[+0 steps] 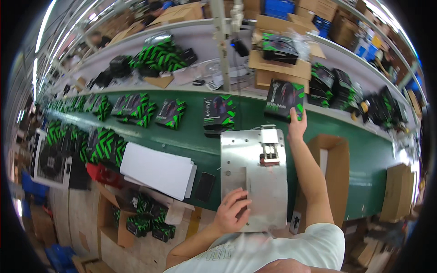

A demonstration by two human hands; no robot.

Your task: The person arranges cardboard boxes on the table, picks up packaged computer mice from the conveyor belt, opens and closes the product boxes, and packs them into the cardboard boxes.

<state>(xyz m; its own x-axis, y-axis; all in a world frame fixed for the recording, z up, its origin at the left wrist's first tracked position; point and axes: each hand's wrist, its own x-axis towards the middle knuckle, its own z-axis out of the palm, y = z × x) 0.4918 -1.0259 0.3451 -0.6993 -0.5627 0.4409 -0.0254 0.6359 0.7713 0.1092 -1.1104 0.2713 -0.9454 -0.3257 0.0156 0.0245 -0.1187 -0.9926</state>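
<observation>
Green belt [191,141]: two hands, one box [284,98] grasped.

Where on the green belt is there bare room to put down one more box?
The green belt is bare to the right of the right hand, up to the open cardboard box. A narrower bare strip lies between the white sheet stack and the metal plate. The belt's far left is crowded with black-and-green boxes.
</observation>
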